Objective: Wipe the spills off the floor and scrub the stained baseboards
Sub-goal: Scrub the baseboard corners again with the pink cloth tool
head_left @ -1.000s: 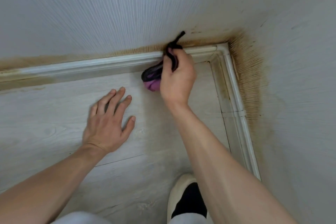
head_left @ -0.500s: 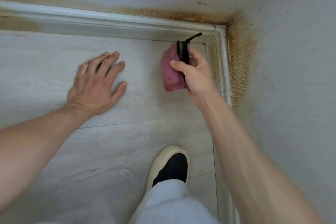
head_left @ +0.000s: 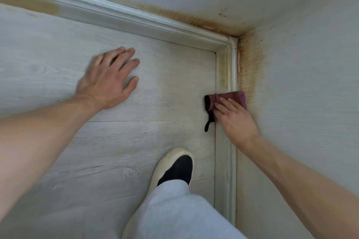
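A purple cloth (head_left: 231, 97) with a black edge and a dangling black strap lies across the white right-hand baseboard (head_left: 230, 68). My right hand (head_left: 236, 117) presses on it with straight fingers. My left hand (head_left: 108, 78) rests flat, fingers spread, on the pale wood-look floor (head_left: 58, 54). The far baseboard (head_left: 124, 14) meets the right one at the corner. Brown staining runs along the wall above both boards and is heaviest at the corner (head_left: 250, 60). A brownish patch marks the far baseboard at the upper left (head_left: 29, 4).
My foot in a cream and black shoe (head_left: 174, 169), with a grey trouser leg (head_left: 174, 213), stands on the floor close to the right baseboard. Light textured walls (head_left: 310, 83) close in on the far and right sides.
My right hand carried the cloth from the far baseboard near the corner, across the floor, onto the right-hand baseboard. It now presses the cloth flat instead of gripping it. The view swung right.
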